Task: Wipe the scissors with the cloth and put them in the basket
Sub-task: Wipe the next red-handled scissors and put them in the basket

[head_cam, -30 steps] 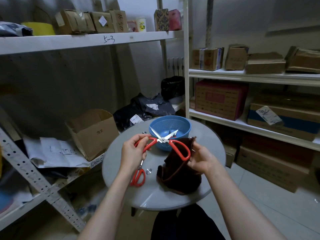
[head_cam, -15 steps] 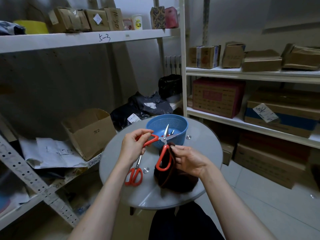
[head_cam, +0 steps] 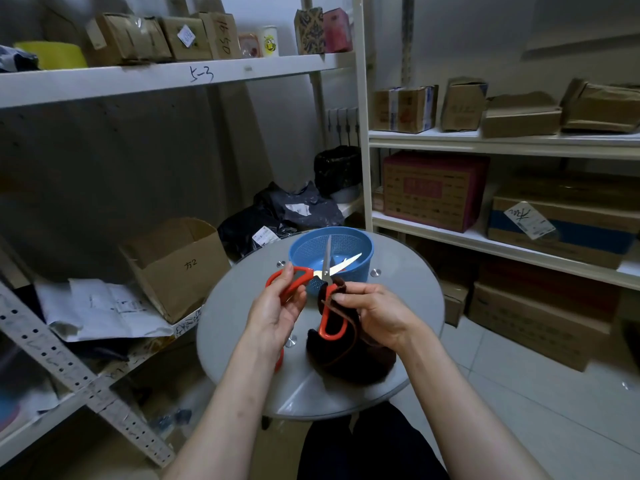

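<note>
Near the front edge of the round grey surface, a dark brown cloth is pinched by the right hand round one handle of the red-handled steel scissors, presumably for wiping. The other handle is clasped in the grip of the left hand, with the blades spread above the blue plastic basket at the far edge.

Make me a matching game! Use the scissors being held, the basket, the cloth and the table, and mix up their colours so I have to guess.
Things:
1. scissors (the handles)
2. basket
3. cloth
4. table

Colours:
A. grey
B. dark brown
C. red
D. blue

Right pairs: 1-C, 2-D, 3-B, 4-A.
</note>
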